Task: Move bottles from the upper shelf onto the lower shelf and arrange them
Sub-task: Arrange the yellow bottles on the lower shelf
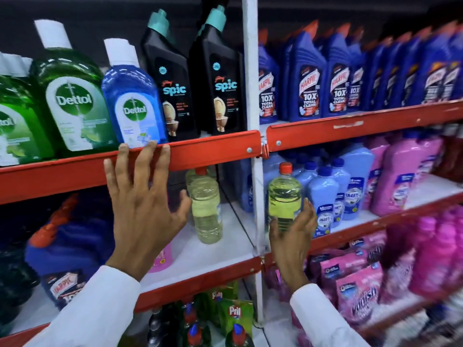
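Your left hand is spreading its fingers flat over the red shelf edge. One yellow bottle is standing on the lower shelf. Your right hand is gripping a second yellow bottle, not yet placed; Dettol bottles are remaining above.

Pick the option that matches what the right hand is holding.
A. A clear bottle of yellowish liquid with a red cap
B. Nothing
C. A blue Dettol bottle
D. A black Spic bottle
A: the right hand wraps the lower part of the clear yellowish bottle with a red cap, held in front of the white upright post.
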Motion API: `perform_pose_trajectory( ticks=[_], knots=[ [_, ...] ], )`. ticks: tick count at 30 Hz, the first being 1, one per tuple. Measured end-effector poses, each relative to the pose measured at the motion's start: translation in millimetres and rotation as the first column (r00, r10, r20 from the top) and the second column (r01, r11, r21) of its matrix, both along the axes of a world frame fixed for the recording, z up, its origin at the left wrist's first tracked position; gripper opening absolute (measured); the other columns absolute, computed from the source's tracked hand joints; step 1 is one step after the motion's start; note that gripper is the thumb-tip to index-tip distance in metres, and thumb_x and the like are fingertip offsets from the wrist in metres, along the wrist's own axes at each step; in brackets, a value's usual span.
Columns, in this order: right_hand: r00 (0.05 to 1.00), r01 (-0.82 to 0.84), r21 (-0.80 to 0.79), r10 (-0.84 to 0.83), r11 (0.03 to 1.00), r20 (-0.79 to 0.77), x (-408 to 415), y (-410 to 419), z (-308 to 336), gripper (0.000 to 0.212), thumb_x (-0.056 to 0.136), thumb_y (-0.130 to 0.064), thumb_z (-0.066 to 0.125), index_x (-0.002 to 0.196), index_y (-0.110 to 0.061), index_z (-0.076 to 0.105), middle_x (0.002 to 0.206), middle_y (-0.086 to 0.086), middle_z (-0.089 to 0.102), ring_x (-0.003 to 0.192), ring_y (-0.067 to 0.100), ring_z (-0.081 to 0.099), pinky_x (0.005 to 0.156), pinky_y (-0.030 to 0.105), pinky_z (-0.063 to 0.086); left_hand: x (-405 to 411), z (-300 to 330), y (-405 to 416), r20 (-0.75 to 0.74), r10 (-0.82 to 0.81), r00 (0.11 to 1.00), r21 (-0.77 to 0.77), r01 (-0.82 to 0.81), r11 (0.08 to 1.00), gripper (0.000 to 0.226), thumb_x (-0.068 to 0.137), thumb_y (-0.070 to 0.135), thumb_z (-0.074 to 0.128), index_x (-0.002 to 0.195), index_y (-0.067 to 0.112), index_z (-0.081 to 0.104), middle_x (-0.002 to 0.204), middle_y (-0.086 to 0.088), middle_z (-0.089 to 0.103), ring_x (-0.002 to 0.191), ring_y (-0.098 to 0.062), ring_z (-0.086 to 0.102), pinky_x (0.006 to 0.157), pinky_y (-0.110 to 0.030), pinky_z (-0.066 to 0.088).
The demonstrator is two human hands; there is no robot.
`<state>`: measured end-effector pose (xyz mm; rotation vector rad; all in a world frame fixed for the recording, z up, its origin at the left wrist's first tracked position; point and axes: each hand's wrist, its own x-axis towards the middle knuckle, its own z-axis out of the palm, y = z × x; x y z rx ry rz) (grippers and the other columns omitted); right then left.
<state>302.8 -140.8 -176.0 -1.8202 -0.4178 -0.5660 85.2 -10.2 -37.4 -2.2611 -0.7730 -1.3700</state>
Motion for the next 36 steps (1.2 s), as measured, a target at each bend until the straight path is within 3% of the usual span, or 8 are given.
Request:
perform_pose_trajectory(
  ticks=[4,8,14,17,20,24,30,36],
  knots=[
    [0.983,-0.100,-0.110,0.081,0.989,-0.162,22,1,-6,0.096,0.082,-0.030,0.078,0.151,0.005,0.022,0.153,0.027,0.035,0.142,0.041,0.034,0.117,0.048,0.032,-2,1,2,0.001,0.006,1.000,0.025,-0.006,1.000,0.079,0.080,0.045,0.056,0.152,0.018,0.038,0.156,-0.010,0.039,0.150,-0.042,0.025,0.125,-0.062,0.014],
    [0.966,-0.143,0.015,0.143,0.990,-0.215,36,2,-11,0.076,0.066,-0.022,0.084,0.128,-0.003,0.044,0.117,0.018,0.063,0.103,0.035,0.065,0.087,0.045,0.056,-5,4,2,-0.021,0.008,1.000,0.029,-0.007,1.000,0.079,0.080,0.046,0.055,0.152,0.019,0.038,0.155,-0.009,0.040,0.147,-0.042,0.029,0.124,-0.062,0.016],
    [0.968,-0.173,0.095,0.187,0.980,-0.168,43,1,-15,0.078,0.057,-0.024,0.090,0.118,-0.008,0.044,0.099,0.005,0.063,0.080,0.020,0.064,0.063,0.018,0.047,-6,3,1,-0.032,0.012,0.999,0.019,-0.012,1.000,0.080,0.080,0.044,0.057,0.153,0.019,0.038,0.157,-0.008,0.038,0.148,-0.041,0.027,0.123,-0.063,0.017],
    [0.963,-0.198,0.112,0.215,0.974,-0.161,46,1,-16,0.084,0.057,-0.025,0.090,0.122,-0.009,0.040,0.106,0.007,0.056,0.092,0.027,0.063,0.074,0.032,0.058,-7,3,0,-0.038,0.019,0.999,0.020,-0.018,1.000,0.081,0.080,0.044,0.057,0.154,0.019,0.037,0.157,-0.009,0.038,0.148,-0.041,0.028,0.123,-0.064,0.018],
    [0.964,-0.210,0.131,0.228,0.969,-0.139,42,-2,-18,0.086,0.059,-0.035,0.087,0.124,-0.013,0.035,0.115,0.012,0.051,0.102,0.032,0.058,0.086,0.048,0.055,-7,3,0,-0.047,0.023,0.999,0.017,-0.023,1.000,0.081,0.080,0.044,0.057,0.154,0.019,0.036,0.158,-0.009,0.038,0.149,-0.041,0.027,0.122,-0.064,0.019],
    [0.969,-0.214,0.174,0.232,0.961,-0.089,29,-10,-10,0.087,0.063,-0.047,0.082,0.128,-0.016,0.033,0.120,0.007,0.044,0.108,0.031,0.053,0.090,0.048,0.053,-7,3,-1,-0.051,0.024,0.998,0.006,-0.024,1.000,0.082,0.080,0.045,0.057,0.155,0.019,0.035,0.158,-0.009,0.037,0.149,-0.041,0.026,0.122,-0.064,0.018],
    [0.981,-0.194,0.172,0.193,0.966,0.021,0,-24,18,0.084,0.067,-0.041,0.085,0.127,-0.018,0.032,0.120,0.004,0.041,0.113,0.030,0.050,0.094,0.050,0.050,-10,5,0,-0.055,0.026,0.998,0.008,-0.026,1.000,0.081,0.080,0.048,0.055,0.154,0.020,0.036,0.156,-0.007,0.039,0.148,-0.039,0.028,0.124,-0.063,0.016],
    [0.972,-0.233,0.180,0.224,0.956,0.069,-52,-29,38,0.086,0.058,-0.053,0.082,0.121,-0.024,0.032,0.114,0.008,0.055,0.100,0.029,0.061,0.082,0.043,0.057,-26,1,13,0.064,-0.004,0.998,0.043,0.001,0.999,0.078,0.081,0.045,0.059,0.152,0.021,0.038,0.155,-0.006,0.042,0.147,-0.035,0.032,0.124,-0.061,0.016]
  ],
)
